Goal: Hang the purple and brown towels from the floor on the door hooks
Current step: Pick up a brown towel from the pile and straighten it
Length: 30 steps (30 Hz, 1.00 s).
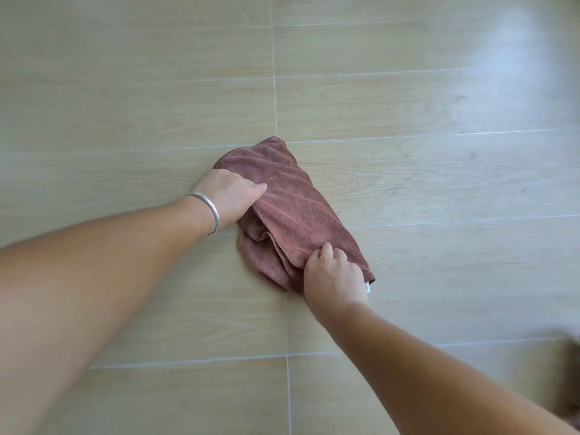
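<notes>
Pretty much all floor [408,98] here, light beige tiles with a wood-grain print, laid as long planks. Thin pale grout lines [274,73] run across and one goes straight up the middle. There's a bright glare patch [514,42] top right where light bounces off the glossy surface. Something dark and blurry [572,365] sits at the right edge, can't tell what.

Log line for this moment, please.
stage: pickup | brown towel: crumpled on floor | left hand: grips towel | right hand: grips towel | purple towel, hooks: unseen
</notes>
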Motion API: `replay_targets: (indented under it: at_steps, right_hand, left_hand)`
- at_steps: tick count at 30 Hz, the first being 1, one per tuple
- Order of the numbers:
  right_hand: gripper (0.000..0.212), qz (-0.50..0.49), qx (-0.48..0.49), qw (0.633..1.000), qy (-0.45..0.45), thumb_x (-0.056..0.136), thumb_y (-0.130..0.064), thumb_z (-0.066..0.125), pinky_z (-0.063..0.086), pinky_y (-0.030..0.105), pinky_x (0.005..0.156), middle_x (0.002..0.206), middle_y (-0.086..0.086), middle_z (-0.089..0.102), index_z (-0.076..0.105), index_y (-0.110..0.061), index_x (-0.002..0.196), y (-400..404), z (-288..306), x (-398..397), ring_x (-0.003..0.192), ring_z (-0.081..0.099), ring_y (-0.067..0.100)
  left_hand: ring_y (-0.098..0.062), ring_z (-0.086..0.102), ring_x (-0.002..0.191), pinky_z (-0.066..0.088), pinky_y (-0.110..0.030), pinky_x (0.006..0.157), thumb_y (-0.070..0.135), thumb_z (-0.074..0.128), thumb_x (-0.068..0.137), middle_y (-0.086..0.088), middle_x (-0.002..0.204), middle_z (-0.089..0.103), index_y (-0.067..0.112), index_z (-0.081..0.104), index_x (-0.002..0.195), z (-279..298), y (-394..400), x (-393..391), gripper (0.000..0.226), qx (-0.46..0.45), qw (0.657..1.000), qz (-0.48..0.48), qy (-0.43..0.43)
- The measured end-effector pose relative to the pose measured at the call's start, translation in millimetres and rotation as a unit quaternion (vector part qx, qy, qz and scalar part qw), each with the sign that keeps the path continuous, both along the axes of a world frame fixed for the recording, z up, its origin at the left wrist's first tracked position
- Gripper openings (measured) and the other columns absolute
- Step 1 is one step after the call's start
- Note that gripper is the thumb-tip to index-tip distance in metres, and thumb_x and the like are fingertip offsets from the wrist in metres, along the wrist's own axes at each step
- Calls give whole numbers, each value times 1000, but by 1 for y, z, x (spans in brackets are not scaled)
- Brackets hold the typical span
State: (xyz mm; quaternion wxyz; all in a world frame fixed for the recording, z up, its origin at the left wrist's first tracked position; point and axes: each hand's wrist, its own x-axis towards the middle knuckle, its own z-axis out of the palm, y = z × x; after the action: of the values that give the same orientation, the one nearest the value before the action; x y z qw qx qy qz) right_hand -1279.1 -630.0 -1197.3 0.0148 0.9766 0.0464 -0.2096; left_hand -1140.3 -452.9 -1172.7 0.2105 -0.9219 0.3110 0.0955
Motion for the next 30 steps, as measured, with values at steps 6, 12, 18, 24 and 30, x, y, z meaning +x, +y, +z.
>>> replay_targets:
  at_steps: [6, 12, 18, 24, 30]
  right_hand:
    - [26, -25, 8, 1000, -12, 89, -7, 40, 36, 33, 76, 110, 4, 61, 54, -16, 109, -34, 52, 10, 106, 56, 25]
    - [24, -14, 23, 999, -46, 88, -9, 36, 33, 41, 104, 107, 0, 61, 51, -19, 104, -40, 159, 8, 118, 46, 23]
    - [34, 44, 101, 989, -95, 81, -22, 28, 32, 36, 106, 112, -1, 65, 56, -17, 100, -29, 303, -30, 128, 46, 21]
    - [36, 51, 141, 977, -149, 76, -19, 27, 47, 39, 90, 82, -1, 70, 63, -15, 80, -17, 444, -68, 96, 66, 24]
    - [29, 62, 135, 977, -152, 68, -15, 36, 51, 36, 85, 80, -4, 70, 63, -17, 79, -26, 508, -86, 87, 68, 21]
  left_hand:
    - [-26, 61, 87, 42, -33, 62, 5, 43, 84, 1, 88, 62, 18, 45, 96, 33, 19, -8, 18, 27, 998, 52, -5]
    - [-25, 60, 82, 31, -31, 60, 9, 41, 85, 2, 87, 61, 23, 37, 86, 122, 39, -34, 14, -10, 994, 110, -13]
    - [-21, 65, 91, 40, -32, 80, 18, 47, 86, 1, 90, 69, 24, 53, 90, 257, 74, -90, 10, -47, 975, 215, -25]
    - [-16, 64, 91, 35, -29, 72, 23, 44, 88, 7, 92, 69, 28, 54, 89, 374, 110, -150, 11, -37, 958, 285, 10]
    - [-15, 62, 90, 30, -29, 60, 19, 48, 84, 10, 87, 64, 30, 55, 93, 426, 136, -203, 16, -56, 927, 368, 50]
